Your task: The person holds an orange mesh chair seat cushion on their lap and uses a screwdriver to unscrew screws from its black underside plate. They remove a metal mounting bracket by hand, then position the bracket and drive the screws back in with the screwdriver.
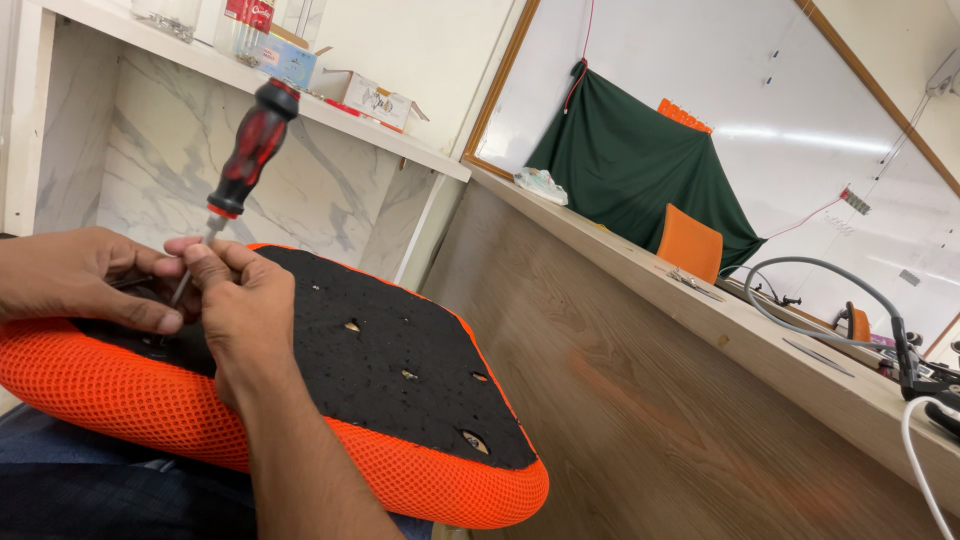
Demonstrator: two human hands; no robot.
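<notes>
An orange mesh seat cushion [140,400] lies upside down on my lap, its black underside [390,330] facing up with several screw holes in it. A screwdriver [250,150] with a red and black handle stands upright, slightly tilted, its tip down at the cushion's far left part. My right hand [235,300] pinches the metal shaft between its fingertips. My left hand [85,275] rests on the black underside beside the tip, fingers also touching the shaft. The tip itself is hidden by the fingers.
A marble-patterned wall with a white shelf [330,110] holding boxes and bottles is ahead. A wooden panel [640,400] rises on the right, topped by a ledge with an orange part [688,243], grey cable [820,270] and tools. A green cloth [630,170] hangs on a whiteboard.
</notes>
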